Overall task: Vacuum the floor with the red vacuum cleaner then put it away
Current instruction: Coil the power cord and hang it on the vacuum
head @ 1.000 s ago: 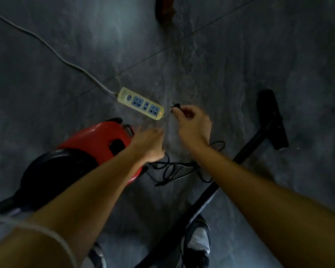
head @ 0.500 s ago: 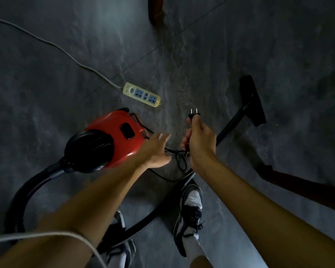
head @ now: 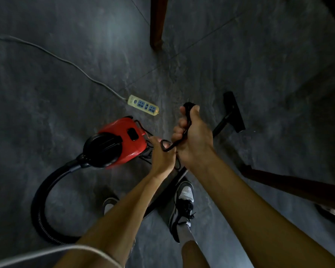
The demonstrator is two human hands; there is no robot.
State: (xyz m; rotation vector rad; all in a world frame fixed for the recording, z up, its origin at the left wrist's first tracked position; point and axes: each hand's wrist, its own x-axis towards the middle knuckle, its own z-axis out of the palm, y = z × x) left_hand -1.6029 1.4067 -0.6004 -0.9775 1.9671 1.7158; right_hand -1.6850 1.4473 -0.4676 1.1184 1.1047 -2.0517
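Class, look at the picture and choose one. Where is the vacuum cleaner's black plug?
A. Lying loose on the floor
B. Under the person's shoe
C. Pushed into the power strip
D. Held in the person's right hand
D. The right hand grips the plug, apart from the power strip, whose sockets show nothing plugged in.

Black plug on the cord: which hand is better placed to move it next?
Right. The right hand grips the black plug near the pale yellow power strip; the left hand holds only a loop of black cord.
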